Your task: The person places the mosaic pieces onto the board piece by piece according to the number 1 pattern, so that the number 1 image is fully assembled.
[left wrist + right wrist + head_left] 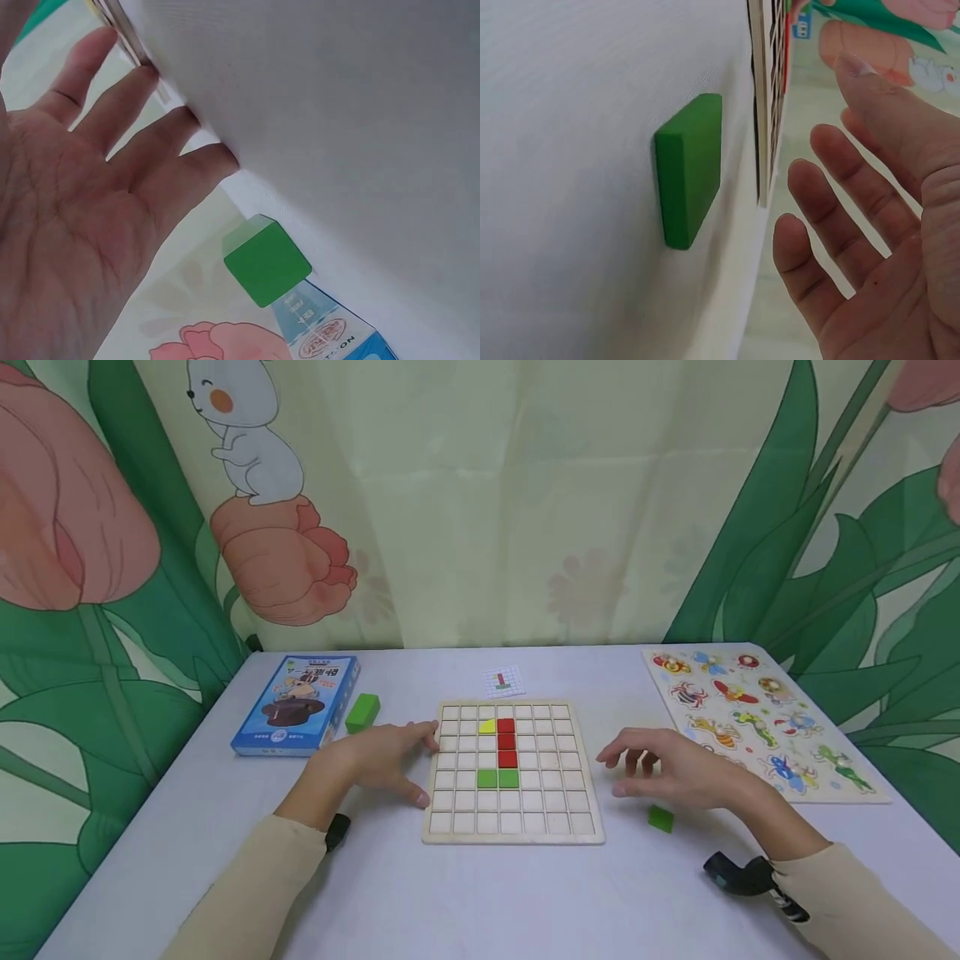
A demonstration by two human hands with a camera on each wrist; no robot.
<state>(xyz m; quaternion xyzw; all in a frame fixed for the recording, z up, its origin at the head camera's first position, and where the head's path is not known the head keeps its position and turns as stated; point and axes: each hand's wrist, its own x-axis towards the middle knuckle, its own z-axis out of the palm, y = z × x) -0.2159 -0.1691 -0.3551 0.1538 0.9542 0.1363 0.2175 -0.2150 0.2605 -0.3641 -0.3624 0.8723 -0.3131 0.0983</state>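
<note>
A wooden grid board (465, 827) lies in the middle of the table. In its cells sit a yellow tile (487, 727), a column of red tiles (507, 742) and two green tiles (487, 779). My left hand (378, 762) touches the board's left edge with fingers spread; its palm fills the left side of the left wrist view. To the right of the board, my right hand (663, 767) hovers with loosely bent fingers, holding nothing. Below it on the cloth lies a loose green tile (661, 818), seen close up in the right wrist view as a flat green piece (697, 169).
A small pattern card (504, 682) lies behind the board. At the left stand a blue box (300, 706) and a green block (363, 713). An insect picture board (757, 722) lies at the right. A printed curtain (525, 527) hangs behind the table.
</note>
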